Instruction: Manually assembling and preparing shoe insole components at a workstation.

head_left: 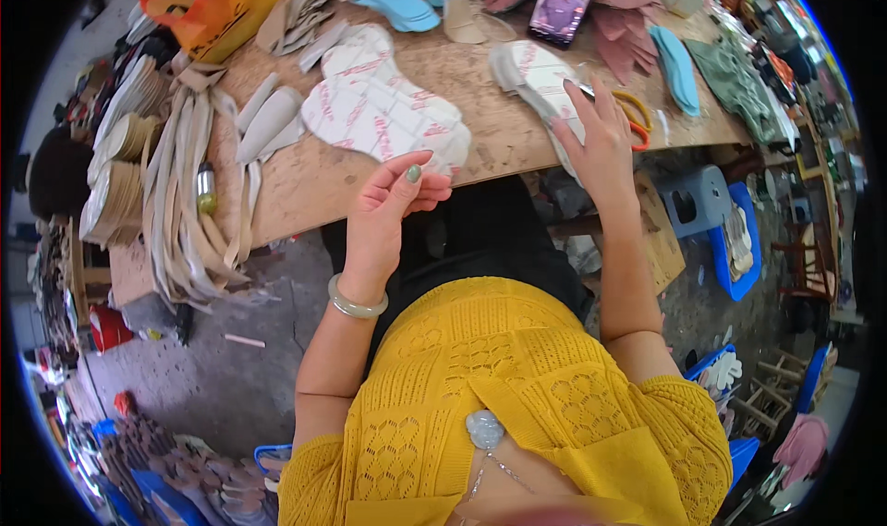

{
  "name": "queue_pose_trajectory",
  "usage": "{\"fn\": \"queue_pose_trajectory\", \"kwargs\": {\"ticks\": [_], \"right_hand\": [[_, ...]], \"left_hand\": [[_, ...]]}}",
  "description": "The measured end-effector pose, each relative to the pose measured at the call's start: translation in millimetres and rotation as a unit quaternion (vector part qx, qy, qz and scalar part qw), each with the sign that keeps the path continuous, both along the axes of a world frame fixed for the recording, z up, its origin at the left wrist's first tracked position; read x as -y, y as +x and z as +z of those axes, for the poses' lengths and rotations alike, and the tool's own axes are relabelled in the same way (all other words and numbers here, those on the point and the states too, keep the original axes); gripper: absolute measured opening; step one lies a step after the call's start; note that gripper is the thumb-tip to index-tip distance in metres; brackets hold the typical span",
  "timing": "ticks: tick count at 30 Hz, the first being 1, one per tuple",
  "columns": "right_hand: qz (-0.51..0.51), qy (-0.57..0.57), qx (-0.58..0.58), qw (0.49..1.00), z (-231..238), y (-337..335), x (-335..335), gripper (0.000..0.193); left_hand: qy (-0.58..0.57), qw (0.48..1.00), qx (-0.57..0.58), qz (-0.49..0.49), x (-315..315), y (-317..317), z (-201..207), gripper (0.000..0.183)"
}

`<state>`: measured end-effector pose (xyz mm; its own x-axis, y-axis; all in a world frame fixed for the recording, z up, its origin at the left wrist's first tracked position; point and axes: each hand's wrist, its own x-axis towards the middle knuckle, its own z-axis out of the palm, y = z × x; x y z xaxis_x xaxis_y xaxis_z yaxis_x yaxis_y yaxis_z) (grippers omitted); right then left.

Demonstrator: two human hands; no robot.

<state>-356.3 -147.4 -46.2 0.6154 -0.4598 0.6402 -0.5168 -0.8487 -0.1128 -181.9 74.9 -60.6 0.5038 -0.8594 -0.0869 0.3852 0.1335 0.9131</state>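
Note:
My left hand point(393, 198) is held up at the table's near edge, thumb and forefinger pressed together; whatever is between them, if anything, is too small to make out. Just beyond it lies a pile of white insole-shaped pieces point(383, 115) with pink print. My right hand point(596, 143) reaches over a second pile of printed insole pieces point(536, 69). Its fingers are apart, with the thumb and fingertips at the pile's right side. Beside that hand lie scissors point(636, 110) with orange-yellow handles, partly hidden behind the fingers.
Beige strips point(180, 184) hang over the wooden table's point(277, 193) left side, near a small bottle point(206, 189). Along the back are an orange bag point(217, 13), blue insoles point(393, 1) and a phone point(561, 7). A grey-blue stool point(695, 201) and blue basket point(739, 281) stand at right.

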Motion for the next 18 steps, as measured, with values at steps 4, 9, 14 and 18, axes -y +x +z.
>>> {"fn": "queue_pose_trajectory", "kwargs": {"ticks": [4,9,14,18], "right_hand": [[0.181,0.162,0.028,0.97,0,43,-39,0.046],[0.336,0.165,-0.03,0.927,13,77,-79,0.05],[0.415,0.069,-0.187,0.888,4,84,-75,0.048],[0.404,0.11,-0.19,0.888,7,80,-73,0.05]], "left_hand": [[0.012,0.998,0.024,0.063,-18,10,-4,0.027],[0.007,0.982,0.052,0.181,-28,31,-15,0.026],[0.015,0.979,0.038,0.201,-39,43,-17,0.025],[0.038,0.982,0.044,0.179,-37,48,-15,0.025]]}}
